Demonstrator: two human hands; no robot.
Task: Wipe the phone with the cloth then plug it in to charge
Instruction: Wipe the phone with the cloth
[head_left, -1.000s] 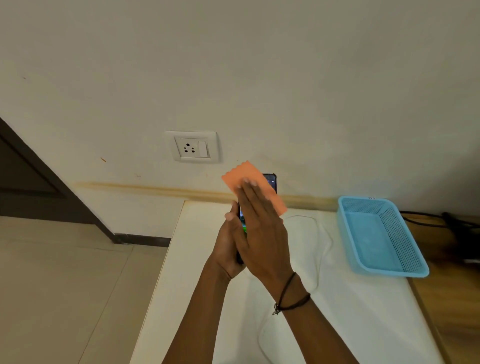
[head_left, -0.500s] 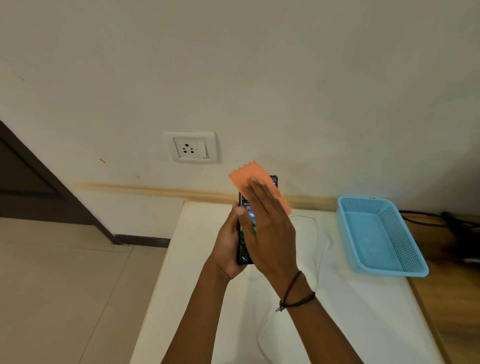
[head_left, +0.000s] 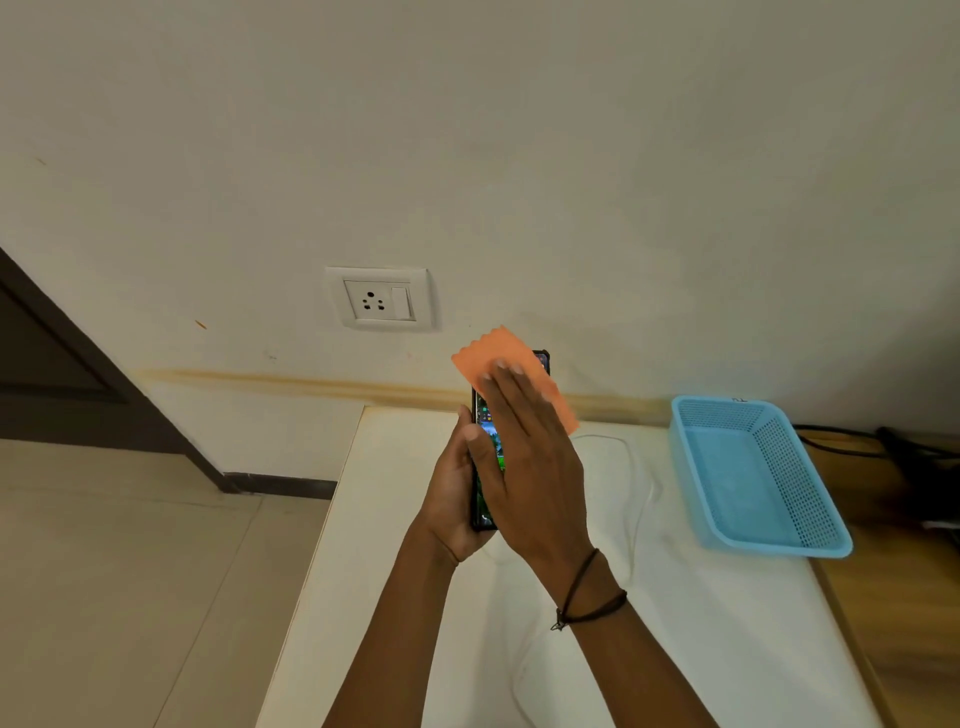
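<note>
Cream plaster fills most of our view, the wall running bare down to a yellowish stain line just above the table. White and cloth-covered, the table stretches from that wall toward us, with beige floor tiles to its left and a dark door frame at the far left edge. On the table's right side sits a blue mesh basket, tilted slightly in our wide-angle view. A thin white cable loops across the tabletop between the basket and our hands. Above the table's left corner a white socket is set in the wall, its switch to the right of the pin holes.

We hold the phone above the table, roughly upright with its lit screen facing right, just below and right of the socket. Our left hand grips the phone from behind and below, fingers curled round its edge and the thumb laid on the near rim. Our right hand, a dark cord at its wrist, lies flat with fingers straight and together, pressing the orange cloth against the upper screen. The cloth's scalloped edge sticks up past the fingertips and covers the phone's top.
</note>
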